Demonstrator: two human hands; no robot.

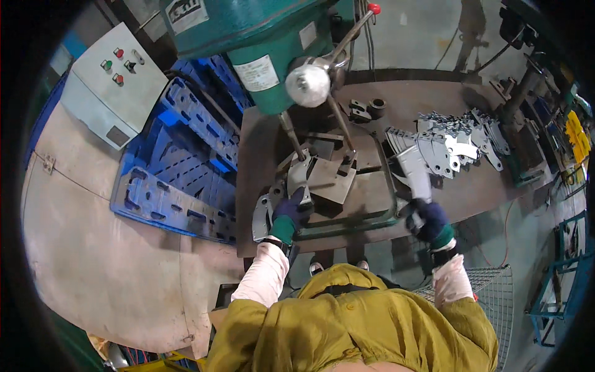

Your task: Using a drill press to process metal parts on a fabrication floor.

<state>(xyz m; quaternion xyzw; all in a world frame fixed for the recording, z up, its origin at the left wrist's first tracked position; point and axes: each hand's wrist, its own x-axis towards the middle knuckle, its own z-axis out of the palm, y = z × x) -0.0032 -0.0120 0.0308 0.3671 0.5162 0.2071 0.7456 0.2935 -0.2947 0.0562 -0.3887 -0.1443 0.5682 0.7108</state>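
My left hand (291,212), in a dark blue glove with a green cuff, closes on the lower end of a shiny metal bracket plate (299,173). This plate stands against a steel fixture block (333,180), below the spindle of a green drill press (266,68). Other curved metal plates (263,217) lie just left of that hand. My right hand (427,221), gloved alike and slightly blurred, grips the near end of a flat metal plate (414,173) at the table's front edge. Its far end reaches toward a spread of similar plates (455,142).
A feed handle with a red knob (373,8) sticks out from the press. Blue plastic pallets (180,204) and a grey control box (108,84) stand left of the brown worktable (254,142). A wire basket (496,291) is at my right side, a blue rack (558,279) beyond.
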